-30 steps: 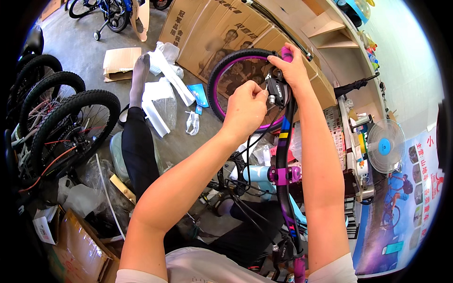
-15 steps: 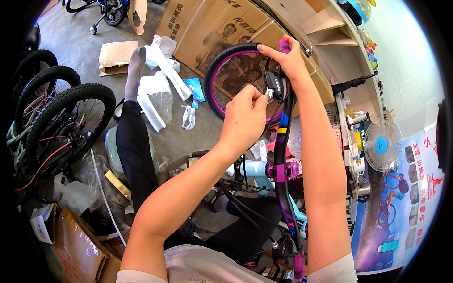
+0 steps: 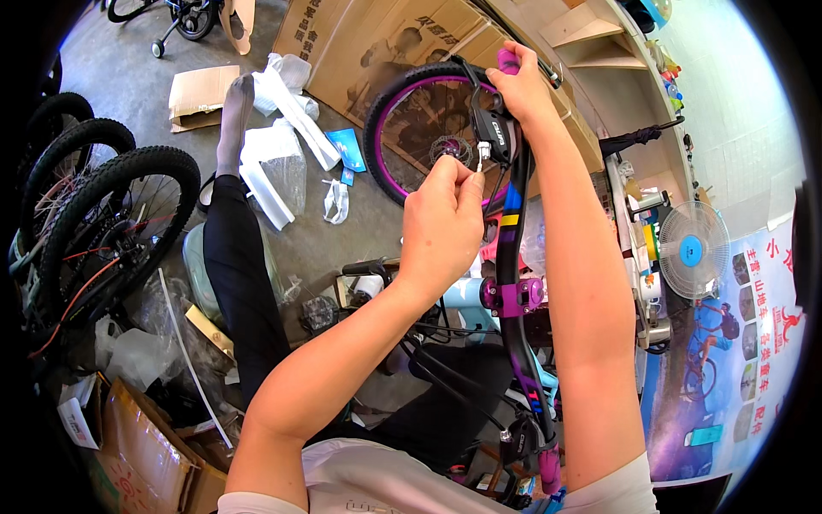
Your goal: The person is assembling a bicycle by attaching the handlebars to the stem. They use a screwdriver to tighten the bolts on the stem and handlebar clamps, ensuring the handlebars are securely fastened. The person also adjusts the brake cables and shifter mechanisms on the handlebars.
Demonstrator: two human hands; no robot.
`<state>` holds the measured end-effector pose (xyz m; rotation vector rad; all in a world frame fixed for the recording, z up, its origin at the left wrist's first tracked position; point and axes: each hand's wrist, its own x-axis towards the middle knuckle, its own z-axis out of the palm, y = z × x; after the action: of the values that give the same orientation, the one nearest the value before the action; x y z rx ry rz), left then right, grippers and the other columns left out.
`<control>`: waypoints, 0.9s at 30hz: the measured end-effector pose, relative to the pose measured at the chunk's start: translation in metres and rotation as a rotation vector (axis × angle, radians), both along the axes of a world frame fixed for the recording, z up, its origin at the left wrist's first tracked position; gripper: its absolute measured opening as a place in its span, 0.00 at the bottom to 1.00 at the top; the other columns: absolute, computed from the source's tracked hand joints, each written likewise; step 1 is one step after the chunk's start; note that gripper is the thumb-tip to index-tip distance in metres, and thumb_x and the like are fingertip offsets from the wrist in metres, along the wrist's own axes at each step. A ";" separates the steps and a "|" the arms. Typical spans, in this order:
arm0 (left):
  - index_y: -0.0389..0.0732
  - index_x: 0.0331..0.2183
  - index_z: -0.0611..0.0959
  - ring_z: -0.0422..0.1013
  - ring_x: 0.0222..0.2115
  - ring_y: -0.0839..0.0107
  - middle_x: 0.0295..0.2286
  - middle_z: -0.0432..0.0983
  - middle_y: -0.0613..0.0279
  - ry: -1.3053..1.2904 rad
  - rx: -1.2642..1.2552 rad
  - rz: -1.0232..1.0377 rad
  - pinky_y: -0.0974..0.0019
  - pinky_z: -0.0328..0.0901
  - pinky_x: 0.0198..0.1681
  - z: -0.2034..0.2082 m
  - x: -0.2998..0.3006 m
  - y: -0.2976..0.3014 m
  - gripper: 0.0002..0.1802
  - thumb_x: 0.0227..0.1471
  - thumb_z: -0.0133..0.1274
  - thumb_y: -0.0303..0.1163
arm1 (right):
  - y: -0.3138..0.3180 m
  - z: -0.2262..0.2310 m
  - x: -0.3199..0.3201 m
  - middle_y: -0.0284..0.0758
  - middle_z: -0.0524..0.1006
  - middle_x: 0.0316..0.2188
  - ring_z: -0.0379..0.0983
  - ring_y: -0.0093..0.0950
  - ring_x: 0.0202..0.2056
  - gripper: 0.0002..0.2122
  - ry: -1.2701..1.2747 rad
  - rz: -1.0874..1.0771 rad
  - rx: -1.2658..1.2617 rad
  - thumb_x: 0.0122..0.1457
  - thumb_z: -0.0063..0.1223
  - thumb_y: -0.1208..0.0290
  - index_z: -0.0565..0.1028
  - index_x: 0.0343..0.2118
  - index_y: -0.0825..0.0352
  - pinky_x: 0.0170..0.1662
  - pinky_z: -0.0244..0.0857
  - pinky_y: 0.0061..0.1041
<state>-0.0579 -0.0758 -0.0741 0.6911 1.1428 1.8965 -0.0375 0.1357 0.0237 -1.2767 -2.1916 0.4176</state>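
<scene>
A black bicycle handlebar point(image 3: 511, 248) with blue, yellow and purple marks runs from far to near, held at its middle by a purple stem clamp point(image 3: 514, 297). My right hand point(image 3: 527, 94) is closed round the purple grip point(image 3: 509, 62) at its far end. Just inside that grip sits a black brake lever unit point(image 3: 491, 128) with a silver cable adjuster point(image 3: 484, 152). Right below the adjuster, my left hand point(image 3: 445, 227) pinches what looks like a thin cable; its fingertips hide most of it. The near end has another purple grip point(image 3: 550, 469) and brake lever point(image 3: 516, 441).
Beyond the handlebar, a purple-rimmed wheel point(image 3: 373, 141) leans by a large cardboard box point(image 3: 342, 56). Several black-tyred bicycle wheels point(image 3: 128, 158) stand at left. White foam strips point(image 3: 295, 120) and plastic litter the floor. A fan point(image 3: 692, 250) and shelves point(image 3: 599, 38) are at right.
My left fingertips have shifted slightly down from the silver adjuster. My right thumb has drawn in towards the grip, and the brake lever shows more. The whole view has shifted a little.
</scene>
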 end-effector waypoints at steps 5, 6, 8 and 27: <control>0.33 0.31 0.78 0.69 0.18 0.67 0.19 0.76 0.54 0.013 0.002 0.088 0.60 0.65 0.26 -0.002 0.006 0.006 0.12 0.63 0.55 0.32 | 0.013 -0.007 0.005 0.42 0.81 0.47 0.80 0.30 0.29 0.30 -0.065 -0.030 0.092 0.60 0.60 0.66 0.64 0.66 0.54 0.40 0.73 0.32; 0.33 0.30 0.78 0.70 0.18 0.67 0.19 0.77 0.54 -0.002 -0.001 0.097 0.60 0.65 0.27 -0.002 0.005 0.009 0.13 0.63 0.56 0.32 | 0.012 -0.008 0.005 0.42 0.81 0.46 0.80 0.30 0.29 0.30 -0.054 -0.031 0.080 0.60 0.60 0.66 0.64 0.66 0.54 0.40 0.73 0.32; 0.33 0.30 0.79 0.70 0.18 0.67 0.19 0.77 0.54 0.001 -0.018 0.096 0.60 0.65 0.27 -0.001 0.002 0.011 0.13 0.62 0.56 0.33 | 0.013 -0.008 0.004 0.42 0.81 0.46 0.80 0.30 0.29 0.30 -0.043 -0.019 0.076 0.60 0.60 0.65 0.64 0.66 0.54 0.41 0.73 0.32; 0.36 0.28 0.75 0.66 0.15 0.61 0.16 0.72 0.53 0.235 -0.011 0.161 0.56 0.60 0.23 -0.001 0.006 -0.001 0.12 0.62 0.57 0.31 | 0.007 -0.007 -0.004 0.42 0.81 0.53 0.78 0.41 0.54 0.30 -0.163 -0.096 0.071 0.62 0.57 0.59 0.62 0.66 0.49 0.56 0.68 0.38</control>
<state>-0.0522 -0.0767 -0.0746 0.8555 1.3911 1.9795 -0.0410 0.1429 0.0169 -1.4139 -2.2452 0.2024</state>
